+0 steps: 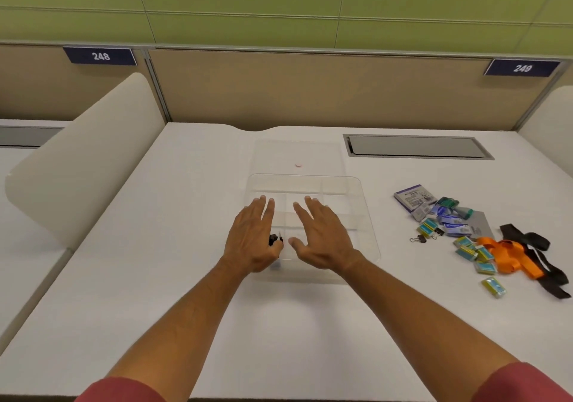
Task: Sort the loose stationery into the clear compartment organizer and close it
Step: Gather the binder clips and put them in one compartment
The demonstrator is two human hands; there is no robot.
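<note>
The clear compartment organizer (362,203) lies open at the middle of the white desk, its clear lid (322,153) lying flat behind it. My left hand (251,240) hovers palm down over its front left part, fingers spread. A small black binder clip (274,240) sits right beside the thumb; whether they touch is unclear. My right hand (322,237) is spread flat over the front middle compartments and holds nothing. The loose stationery pile (446,222) lies on the desk to the right: a purple box (410,195), small staple boxes, and binder clips (418,240).
Orange and black straps (524,253) lie tangled at the right of the pile. A grey cable hatch (418,146) is set into the desk at the back right. A white divider panel (83,160) stands on the left, with a tan partition behind.
</note>
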